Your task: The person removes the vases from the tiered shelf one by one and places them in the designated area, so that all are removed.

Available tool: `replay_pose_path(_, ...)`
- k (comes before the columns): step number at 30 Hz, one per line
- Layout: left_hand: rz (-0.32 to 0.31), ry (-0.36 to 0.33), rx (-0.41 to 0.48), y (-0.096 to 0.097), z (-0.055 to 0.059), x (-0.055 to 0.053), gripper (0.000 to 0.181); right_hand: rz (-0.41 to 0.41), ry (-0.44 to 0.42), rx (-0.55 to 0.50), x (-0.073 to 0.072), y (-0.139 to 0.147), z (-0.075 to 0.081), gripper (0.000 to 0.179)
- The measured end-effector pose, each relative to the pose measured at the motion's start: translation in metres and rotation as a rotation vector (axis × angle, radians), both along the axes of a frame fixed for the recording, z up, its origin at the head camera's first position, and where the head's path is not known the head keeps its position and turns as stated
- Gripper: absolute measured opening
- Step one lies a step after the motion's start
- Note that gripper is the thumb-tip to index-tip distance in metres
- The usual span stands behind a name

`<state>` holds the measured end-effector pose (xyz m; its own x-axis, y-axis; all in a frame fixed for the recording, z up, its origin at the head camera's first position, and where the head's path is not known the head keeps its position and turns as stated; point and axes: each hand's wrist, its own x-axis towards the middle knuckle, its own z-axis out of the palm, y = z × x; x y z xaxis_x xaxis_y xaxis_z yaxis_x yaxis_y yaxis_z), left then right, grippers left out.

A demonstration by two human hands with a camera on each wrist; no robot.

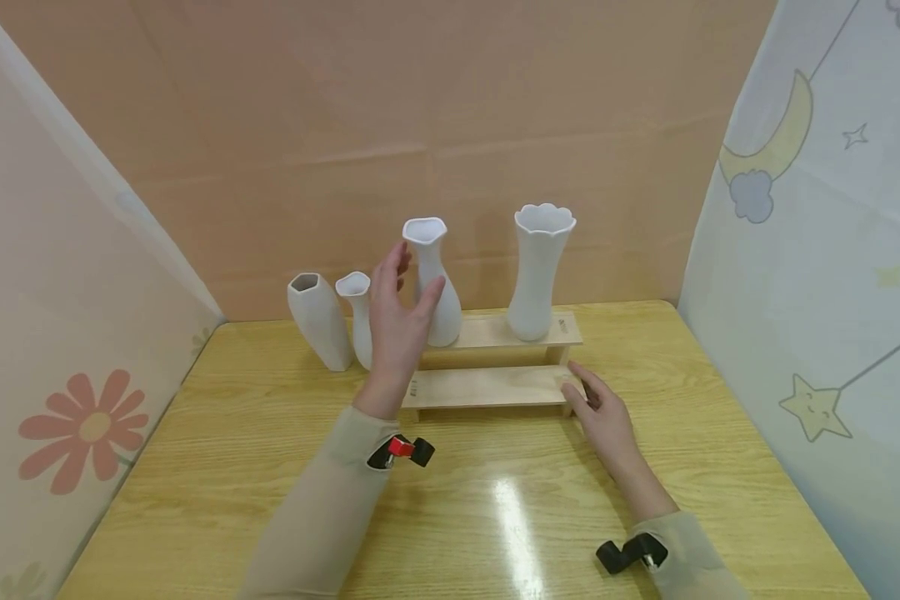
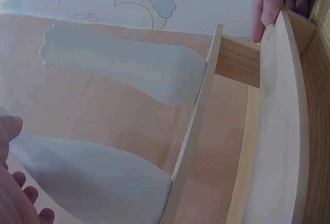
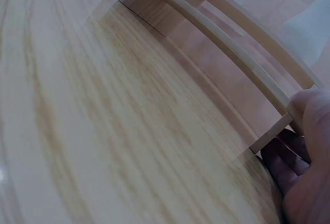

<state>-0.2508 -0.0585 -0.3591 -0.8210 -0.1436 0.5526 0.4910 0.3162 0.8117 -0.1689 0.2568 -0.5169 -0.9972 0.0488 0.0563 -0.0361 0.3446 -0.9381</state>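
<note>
My left hand (image 1: 401, 321) is beside a slender white vase (image 1: 444, 312) on the upper step of a wooden two-step stand (image 1: 495, 385). Its thumb crosses in front of the vase and its fingers reach along the neck, spread and loosely bent. In the left wrist view, gaps show between those fingers and the vase (image 2: 98, 177). My right hand (image 1: 603, 421) holds the right end of the lower step, thumb on top and fingers against the side, as the right wrist view shows at the stand's end (image 3: 270, 134). A taller scalloped-rim vase (image 1: 536, 283) stands upright on the upper step's right.
Left of the stand, on the wooden table (image 1: 217, 467), are a faceted white vase (image 1: 322, 329) and a small wavy-rim vase (image 1: 362, 321), partly behind my left hand. An orange-brown cloth (image 1: 307, 125) hangs behind; printed cloths flank both sides.
</note>
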Motion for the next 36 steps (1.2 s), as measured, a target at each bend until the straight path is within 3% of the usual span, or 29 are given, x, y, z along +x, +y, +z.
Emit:
replay_pose_path(9,0.017,0.022,0.048,0.005,-0.004,-0.009,0.058,-0.007,0.000,0.004,0.001,-0.001,0.002,0.067)
replay_pose_path(19,0.020,-0.006,0.074,0.010,-0.004,-0.010,0.047,0.001,-0.020,0.010,0.001,-0.001,0.003,0.069)
replay_pose_path(36,0.046,0.006,0.091,0.012,-0.003,-0.012,0.038,0.005,-0.012,-0.003,0.001,0.000,0.002,0.069)
